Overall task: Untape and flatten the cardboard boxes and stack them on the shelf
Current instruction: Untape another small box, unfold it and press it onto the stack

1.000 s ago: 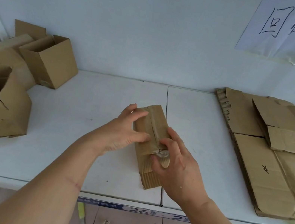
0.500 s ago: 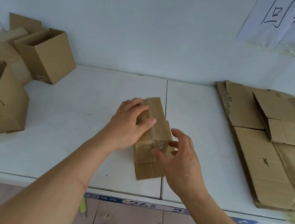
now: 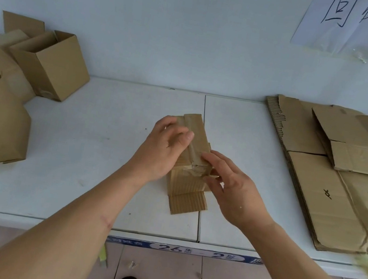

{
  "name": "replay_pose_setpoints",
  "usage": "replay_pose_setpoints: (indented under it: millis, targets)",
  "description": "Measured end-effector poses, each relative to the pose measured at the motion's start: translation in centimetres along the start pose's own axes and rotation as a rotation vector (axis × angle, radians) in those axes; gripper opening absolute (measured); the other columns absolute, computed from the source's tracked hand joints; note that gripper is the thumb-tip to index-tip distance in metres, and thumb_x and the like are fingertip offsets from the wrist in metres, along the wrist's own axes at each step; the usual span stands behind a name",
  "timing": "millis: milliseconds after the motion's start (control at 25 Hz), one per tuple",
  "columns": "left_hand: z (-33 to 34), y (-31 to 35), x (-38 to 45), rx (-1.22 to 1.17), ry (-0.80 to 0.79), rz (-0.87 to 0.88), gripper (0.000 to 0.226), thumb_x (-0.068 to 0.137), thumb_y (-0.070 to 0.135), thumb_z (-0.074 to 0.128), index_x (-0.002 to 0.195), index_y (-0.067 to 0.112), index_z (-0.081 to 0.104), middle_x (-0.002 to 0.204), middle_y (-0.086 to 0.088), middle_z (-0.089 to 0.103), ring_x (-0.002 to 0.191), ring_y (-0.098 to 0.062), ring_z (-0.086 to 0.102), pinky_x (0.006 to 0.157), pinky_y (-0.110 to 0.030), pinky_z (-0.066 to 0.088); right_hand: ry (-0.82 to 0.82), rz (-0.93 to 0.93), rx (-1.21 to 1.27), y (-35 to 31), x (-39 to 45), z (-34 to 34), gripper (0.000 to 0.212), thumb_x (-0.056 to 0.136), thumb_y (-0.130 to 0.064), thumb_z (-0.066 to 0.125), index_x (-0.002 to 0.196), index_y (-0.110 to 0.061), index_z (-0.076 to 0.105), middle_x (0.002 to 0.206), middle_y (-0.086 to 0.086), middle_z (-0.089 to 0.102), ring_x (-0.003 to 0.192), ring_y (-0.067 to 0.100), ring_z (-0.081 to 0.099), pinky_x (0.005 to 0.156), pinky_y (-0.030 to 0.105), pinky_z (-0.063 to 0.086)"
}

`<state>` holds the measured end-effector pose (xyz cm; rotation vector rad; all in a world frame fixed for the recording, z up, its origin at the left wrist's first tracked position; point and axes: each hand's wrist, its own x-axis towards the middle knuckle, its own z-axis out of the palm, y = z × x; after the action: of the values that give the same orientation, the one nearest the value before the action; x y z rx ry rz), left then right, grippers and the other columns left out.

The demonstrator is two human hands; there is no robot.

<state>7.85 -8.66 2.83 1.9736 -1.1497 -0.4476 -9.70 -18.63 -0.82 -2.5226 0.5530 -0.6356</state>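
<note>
A small box (image 3: 191,155) lies in the middle of the white shelf (image 3: 83,146). The left hand (image 3: 164,149) grips its left side, fingers curled round it. The right hand (image 3: 231,187) pinches the clear tape (image 3: 193,171) at the near end. Flattened boxes (image 3: 332,185) (already stacked) lie well to the right; open boxes (image 3: 15,85) stand at the left.

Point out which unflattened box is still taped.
The small box in both hands at mid-shelf: clear tape runs along its seam. The boxes at left stand open, flaps up.
</note>
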Motion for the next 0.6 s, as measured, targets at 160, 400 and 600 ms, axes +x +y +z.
replay_pose_setpoints:
  millis: [160, 400, 600]
  targets:
    - [-1.7, 1.3, -0.6, -0.301, -0.052, -0.127, 0.069, 0.086, 0.078, 0.022, 0.118, 0.033, 0.062, 0.114, 0.039, 0.049, 0.112, 0.017, 0.045, 0.102, -0.019, 0.030, 0.033, 0.101, 0.231, -2.1, 1.0, -1.3, 0.037, 0.096, -0.020, 0.060, 0.132, -0.030, 0.056, 0.125, -0.019, 0.055, 0.090, 0.002, 0.061, 0.085, 0.020, 0.050]
    - [-1.8, 2.6, -1.0, -0.269, -0.040, -0.104, 0.079, 0.081, 0.084, 0.017, 0.114, 0.028, 0.063, 0.111, 0.012, 0.065, 0.107, -0.002, 0.057, 0.099, -0.032, 0.041, 0.104, 0.377, 0.518, -5.0, 1.7, -4.5, 0.023, 0.092, -0.027, 0.063, 0.114, -0.035, 0.062, 0.111, -0.012, 0.063, 0.071, 0.004, 0.065, 0.064, 0.013, 0.049]
    - [-1.6, 3.8, 0.6, -0.192, -0.106, -0.163, 0.094, 0.076, 0.081, 0.013, 0.132, 0.019, 0.056, 0.137, 0.001, 0.056, 0.130, -0.013, 0.047, 0.114, -0.039, 0.032, 0.023, 0.224, 0.086, -5.4, 1.8, -6.5, 0.044, 0.086, -0.029, 0.068, 0.128, -0.031, 0.056, 0.108, -0.017, 0.056, 0.081, -0.006, 0.061, 0.071, 0.006, 0.044]
